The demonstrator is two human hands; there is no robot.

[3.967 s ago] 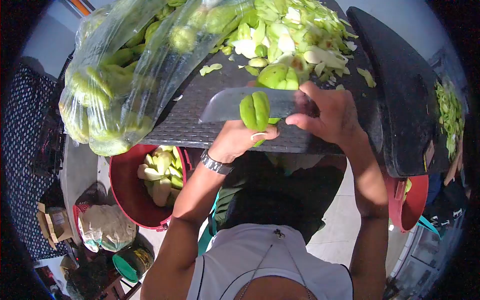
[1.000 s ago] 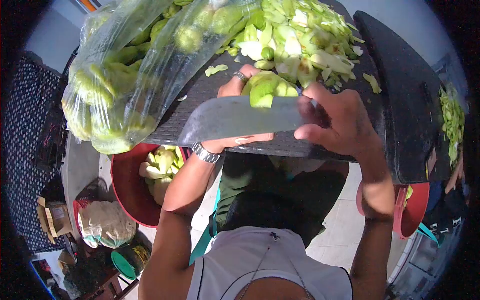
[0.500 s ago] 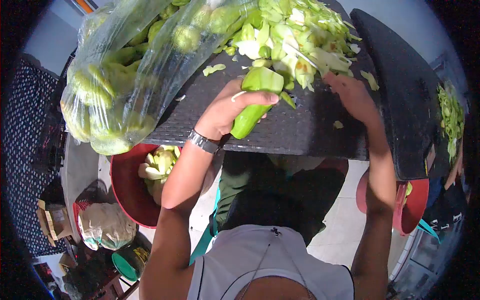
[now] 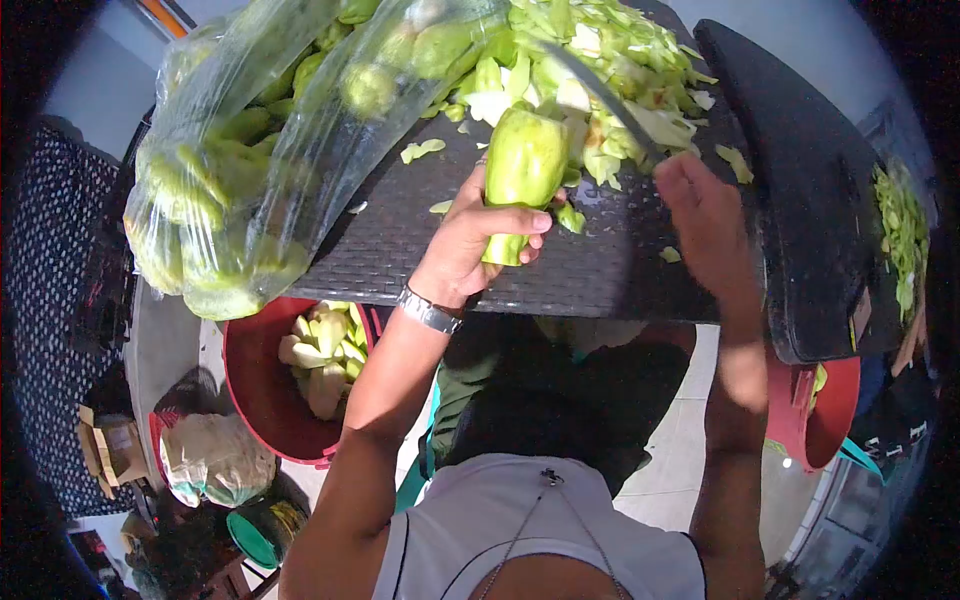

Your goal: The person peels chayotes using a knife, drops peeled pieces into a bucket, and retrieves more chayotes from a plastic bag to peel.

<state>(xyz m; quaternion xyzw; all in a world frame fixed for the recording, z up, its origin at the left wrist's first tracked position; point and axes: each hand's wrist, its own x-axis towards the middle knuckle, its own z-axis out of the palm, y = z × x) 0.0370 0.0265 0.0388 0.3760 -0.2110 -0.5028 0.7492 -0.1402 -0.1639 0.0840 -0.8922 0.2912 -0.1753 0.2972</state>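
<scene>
White fabric of a sleeveless top [image 4: 540, 510] shows nearest. Ahead of it, a silver-coloured metal band [image 4: 430, 312] circles the left wrist, and the left hand [image 4: 466, 240] has its grip clamped around a chayote [image 4: 523, 165], thumb across the front. This chayote sits over the near part of the dark, woven-textured worktop [image 4: 400, 272], its long body leaning slightly. It looks glossy and pale yellow-green, smooth-sided above the thumb, brighter green at the lower end. To its right, the right hand [image 4: 705, 215] has its grip closed on a knife [image 4: 612, 100], handle hidden by the fingers, blade slanting before heaped peelings [image 4: 640, 60]. Those lie beyond the chayote, beside a clear plastic bag [image 4: 350, 130] full of furrowed green ones.
</scene>
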